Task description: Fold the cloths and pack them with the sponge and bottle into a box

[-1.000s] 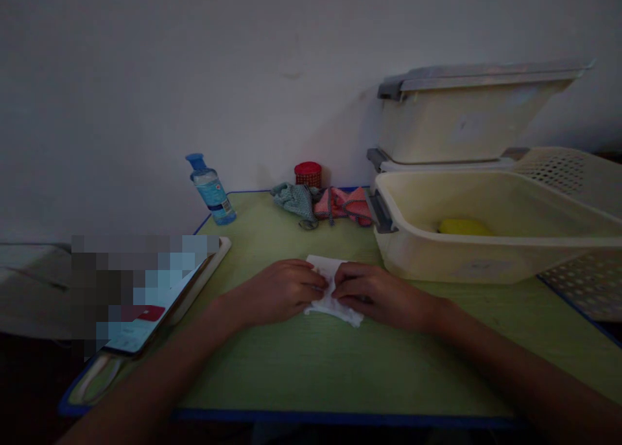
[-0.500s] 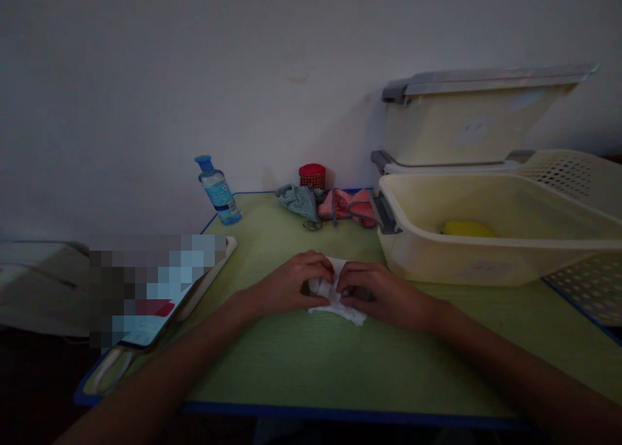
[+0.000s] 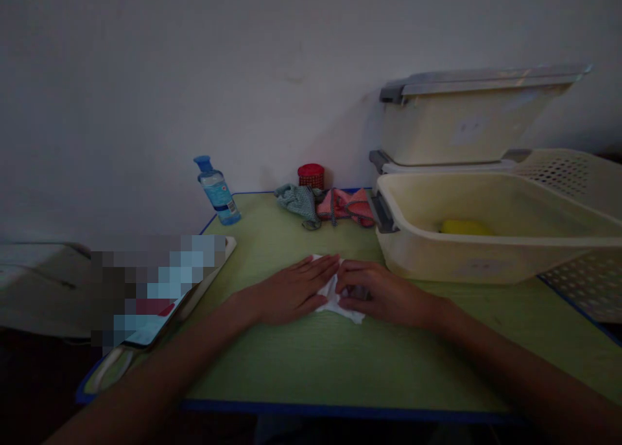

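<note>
A crumpled white tissue (image 3: pixel 337 302) lies on the green table (image 3: pixel 311 367) in the head view. My left hand (image 3: pixel 296 291) rests flat over the tissue's left part, its fingers stretched out and slightly spread. From the other side my right hand (image 3: pixel 379 293) curls its fingers and thumb onto the tissue's right part, pinching it. Both hands hide much of the tissue, so its full shape cannot be made out.
An open cream bin (image 3: pixel 466 257) with a yellow thing (image 3: pixel 466 227) inside stands at right, before a lidded box (image 3: pixel 451 127) and a perforated basket (image 3: pixel 564 173). Behind are grey-green cloth (image 3: pixel 296 199), red cloth (image 3: pixel 345 205), a red container (image 3: pixel 311 174); left, a blue bottle (image 3: pixel 218 192) and a tablet (image 3: pixel 150 328).
My left hand has gone from arched fingers to lying flat on the tissue, shifted slightly right. The right hand stays curled at nearly the same spot.
</note>
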{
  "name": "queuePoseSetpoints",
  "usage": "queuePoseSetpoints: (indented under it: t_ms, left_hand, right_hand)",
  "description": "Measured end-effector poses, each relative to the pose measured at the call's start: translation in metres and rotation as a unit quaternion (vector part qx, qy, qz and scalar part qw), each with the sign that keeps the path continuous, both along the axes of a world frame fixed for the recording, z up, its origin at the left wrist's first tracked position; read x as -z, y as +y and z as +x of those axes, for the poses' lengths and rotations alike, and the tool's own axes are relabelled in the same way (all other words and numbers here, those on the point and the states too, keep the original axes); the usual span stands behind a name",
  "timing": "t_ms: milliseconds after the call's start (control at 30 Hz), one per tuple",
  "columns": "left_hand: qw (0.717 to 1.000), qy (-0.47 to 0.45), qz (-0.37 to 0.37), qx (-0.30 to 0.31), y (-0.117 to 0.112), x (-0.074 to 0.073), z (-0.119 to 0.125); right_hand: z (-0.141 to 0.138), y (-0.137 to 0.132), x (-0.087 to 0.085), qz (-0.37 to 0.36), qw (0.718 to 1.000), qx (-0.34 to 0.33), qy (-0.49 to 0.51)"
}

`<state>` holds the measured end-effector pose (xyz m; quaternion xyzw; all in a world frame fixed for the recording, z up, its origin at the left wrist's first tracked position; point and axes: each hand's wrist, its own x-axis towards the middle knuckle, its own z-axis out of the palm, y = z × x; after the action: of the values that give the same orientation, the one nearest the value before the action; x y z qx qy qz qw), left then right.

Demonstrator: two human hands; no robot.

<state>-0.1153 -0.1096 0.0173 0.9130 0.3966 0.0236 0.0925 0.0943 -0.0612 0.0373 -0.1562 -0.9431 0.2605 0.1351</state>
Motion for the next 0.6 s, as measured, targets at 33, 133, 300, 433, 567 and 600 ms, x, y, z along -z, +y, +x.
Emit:
queuePoseSetpoints:
  t_ms: [33,133,300,433,567,600]
  left_hand:
    - [1.000,0.006,0.003,-0.004,-0.0008,-0.0004,0.0010]
    - [1.000,0.022,0.004,-0.011,-0.0022,-0.0031,0.0038]
    - [0.999,0.040,-0.011,-0.018,-0.0028,-0.0075,0.0065]
    - [1.000,0.016,0.004,-0.018,-0.0035,-0.0068,0.0056]
    - [1.000,0.012,0.014,-0.014,-0.0046,-0.0070,0.0050]
    - [1.000,0.015,0.016,-0.014,-0.0049,-0.0073,0.0052]
  right_hand:
    - [-0.0001,-0.0001,-0.0004,0.001,1.000,0.001,-0.001]
    - [0.0002,0.0004,-0.0006,0.001,1.000,-0.005,0.001]
    - [0.0013,0.0027,0.0003,0.003,1.000,-0.020,0.004]
    - [0.0014,0.0028,-0.0017,0.002,1.000,-0.026,0.005]
    - [0.0017,0.0023,-0.0040,0.009,0.999,-0.039,-0.002]
    - [0.0020,0.0022,-0.0046,0.014,0.999,-0.041,-0.003]
